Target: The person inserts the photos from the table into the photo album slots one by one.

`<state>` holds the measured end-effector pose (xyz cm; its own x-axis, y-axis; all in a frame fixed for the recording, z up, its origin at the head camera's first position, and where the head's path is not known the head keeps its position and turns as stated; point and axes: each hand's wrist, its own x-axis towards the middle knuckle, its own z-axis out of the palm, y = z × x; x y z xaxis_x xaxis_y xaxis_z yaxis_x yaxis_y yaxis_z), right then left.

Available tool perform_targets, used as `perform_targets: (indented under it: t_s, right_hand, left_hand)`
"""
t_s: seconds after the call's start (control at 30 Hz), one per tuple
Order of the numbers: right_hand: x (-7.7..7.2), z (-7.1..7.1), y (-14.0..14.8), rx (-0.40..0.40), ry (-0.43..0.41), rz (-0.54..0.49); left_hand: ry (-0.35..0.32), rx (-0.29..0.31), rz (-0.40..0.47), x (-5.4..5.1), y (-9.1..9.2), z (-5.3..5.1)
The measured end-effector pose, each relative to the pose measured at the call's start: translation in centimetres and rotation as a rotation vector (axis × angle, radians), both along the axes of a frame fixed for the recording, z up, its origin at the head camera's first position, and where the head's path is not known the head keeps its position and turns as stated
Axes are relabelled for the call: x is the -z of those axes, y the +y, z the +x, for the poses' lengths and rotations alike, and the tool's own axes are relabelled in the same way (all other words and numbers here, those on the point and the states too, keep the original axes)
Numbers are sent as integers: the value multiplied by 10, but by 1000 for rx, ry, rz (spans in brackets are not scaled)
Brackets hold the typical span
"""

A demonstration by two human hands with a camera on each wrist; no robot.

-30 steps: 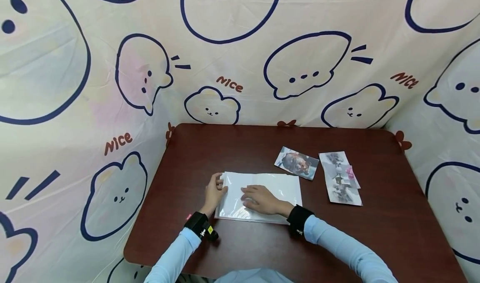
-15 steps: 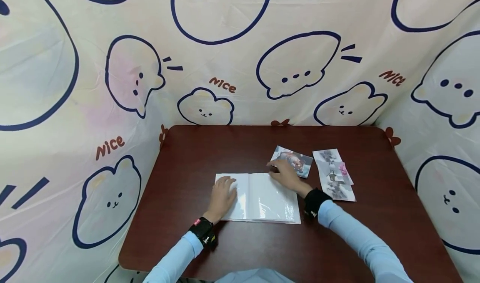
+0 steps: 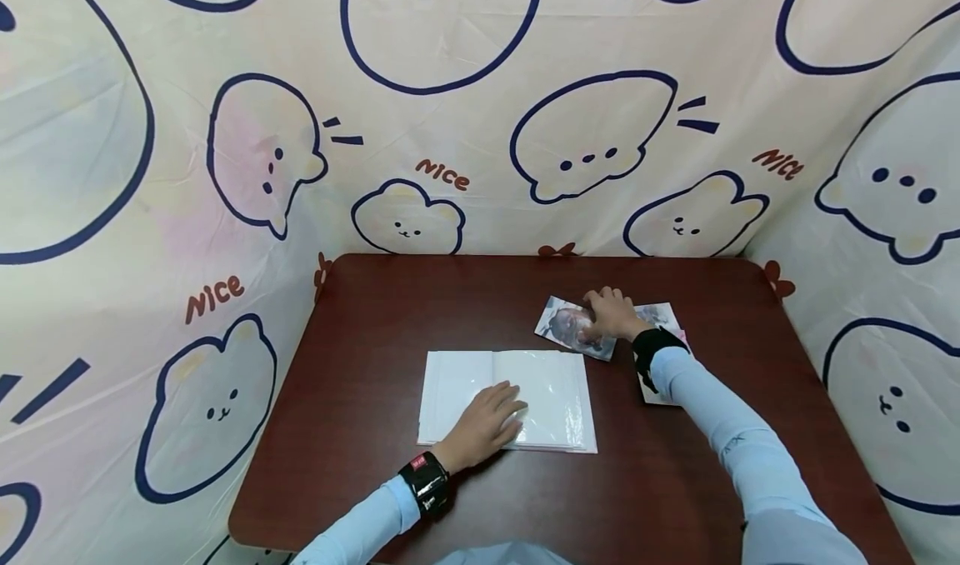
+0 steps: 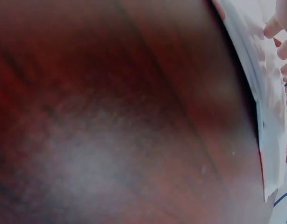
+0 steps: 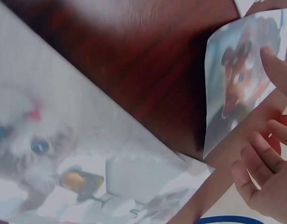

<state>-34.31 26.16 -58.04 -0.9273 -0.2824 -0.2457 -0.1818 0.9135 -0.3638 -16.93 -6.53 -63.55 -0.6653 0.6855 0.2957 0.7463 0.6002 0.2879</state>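
An open album with white pages and clear sleeves (image 3: pixel 555 394) lies on the table, its fold running front to back. My left hand (image 3: pixel 480 427) rests across the album's lower middle with fingers extended. My right hand (image 3: pixel 613 313) is at the right part of a printed photo (image 3: pixel 564 323) behind the album. In the right wrist view the thumb lies over that photo (image 5: pixel 227 88), and the other fingers are beyond its edge, loosely bent. Whether they touch it cannot be told.
More printed pictures (image 3: pixel 657 311) lie to the right, partly hidden under my right wrist and sleeve; one shows a cat-like face (image 5: pixel 40 135). The brown table (image 3: pixel 330 432) meets a patterned cloth (image 3: pixel 420 298) at its back.
My right hand has gone from above the album to the photo at the back right. The left hand has slid from the album's left side towards its middle. The view has shifted slightly.
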Motion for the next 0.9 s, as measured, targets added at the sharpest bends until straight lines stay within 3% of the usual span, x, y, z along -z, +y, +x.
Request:
perform_targets:
  t_s: [0.23, 0.37, 0.6, 0.9]
  right_hand:
    - [6, -7, 2, 37, -112, 10]
    - [8, -12, 0, 47, -129, -20]
    - [5, -15, -3, 45, -95, -16]
    - [11, -4, 0, 20, 11, -29]
  left_hand:
    - [82, 45, -21, 11, 6, 9]
    - [120, 35, -20, 13, 7, 10]
    - [108, 40, -19, 7, 7, 7]
    - [56, 20, -39, -4, 7, 2]
